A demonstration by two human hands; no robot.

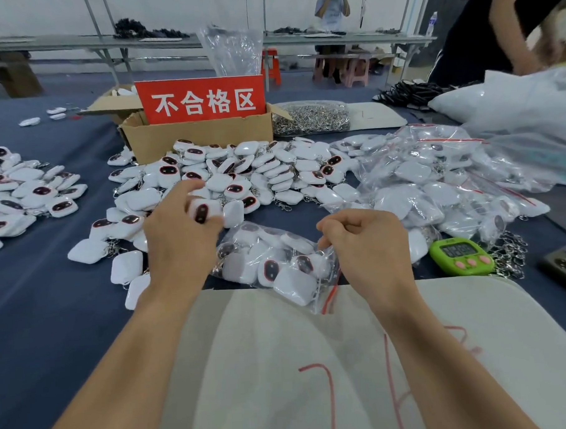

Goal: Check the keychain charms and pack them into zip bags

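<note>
The left grip (pixel 181 228) curls round a white keychain charm (pixel 202 213), just beside the part-filled zip bag (pixel 271 263) on the counter (pixel 52 305), whose edge the right grip (pixel 367 243) pinches, with the loose charm pile (pixel 241 170) just beyond the left grip.

One wide camera sits on the person's head. It looks forward and down across the table (pixel 36 322) at the cardboard box (pixel 200 133), straight ahead and fairly near.
</note>
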